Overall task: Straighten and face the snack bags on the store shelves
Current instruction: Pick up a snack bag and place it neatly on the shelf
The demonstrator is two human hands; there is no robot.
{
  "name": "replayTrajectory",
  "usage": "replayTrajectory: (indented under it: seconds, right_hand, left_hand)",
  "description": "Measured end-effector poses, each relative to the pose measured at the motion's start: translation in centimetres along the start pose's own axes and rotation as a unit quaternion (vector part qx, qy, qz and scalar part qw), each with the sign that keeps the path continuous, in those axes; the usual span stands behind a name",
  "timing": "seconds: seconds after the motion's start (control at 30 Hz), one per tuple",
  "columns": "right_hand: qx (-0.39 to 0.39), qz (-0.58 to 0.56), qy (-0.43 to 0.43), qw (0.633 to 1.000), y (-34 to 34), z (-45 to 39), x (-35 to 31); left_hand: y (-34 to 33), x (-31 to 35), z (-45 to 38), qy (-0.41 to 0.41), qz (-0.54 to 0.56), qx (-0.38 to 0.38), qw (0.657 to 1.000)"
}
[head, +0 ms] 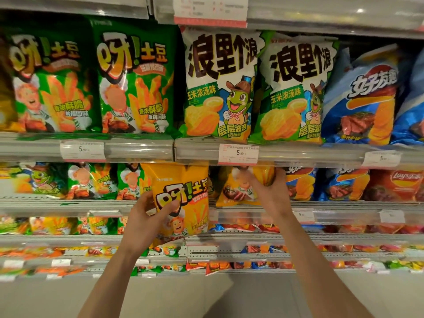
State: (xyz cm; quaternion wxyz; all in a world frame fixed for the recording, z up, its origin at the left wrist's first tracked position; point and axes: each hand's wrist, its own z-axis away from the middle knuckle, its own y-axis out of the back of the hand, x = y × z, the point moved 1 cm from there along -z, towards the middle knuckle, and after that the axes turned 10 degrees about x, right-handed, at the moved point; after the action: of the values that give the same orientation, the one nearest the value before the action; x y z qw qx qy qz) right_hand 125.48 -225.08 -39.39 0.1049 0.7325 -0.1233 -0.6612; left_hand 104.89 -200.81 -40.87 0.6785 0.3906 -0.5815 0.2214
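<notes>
1. we see the left hand point(146, 222) gripping a glossy yellow plastic snack bag with a cartoon chef and fries print point(183, 200); the thumb lies curled over the bag's front, the fingers wrap its left edge.
2. this bag is held upright, face forward, out in front of the second grey metal shelf point(332, 206), at 6 o'clock from the white price tag reading 5.90 point(238, 154).
3. we see the right hand point(268, 190) at 3 o'clock from that bag, fingers curled on a second yellow chef-print snack bag point(241, 187) standing on the same shelf; the fingertips are blurred.
4. at 12 o'clock, white-and-green bags with a cartoon frog in a cowboy hat point(220, 83) stand facing forward.
</notes>
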Motion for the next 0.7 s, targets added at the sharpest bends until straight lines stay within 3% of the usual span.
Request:
replayTrajectory:
  seconds: [0.3, 0.57, 0.7]
  right_hand:
    - [-0.02, 0.015, -0.047, 0.999, -0.9, 7.4, 2.0]
    - [0.062, -0.007, -0.076, 0.995, -5.3, 17.8, 1.3]
    - [0.087, -0.021, -0.081, 0.993, -7.8, 22.2, 0.4]
  left_hand:
    - [3.4, -0.8, -1.3, -0.021, 0.013, -0.042, 0.999]
    - [10.3, -3.1, -4.0, -0.026, 0.016, -0.142, 0.989]
    - [14.3, -3.9, -4.2, -0.028, 0.017, -0.149, 0.988]
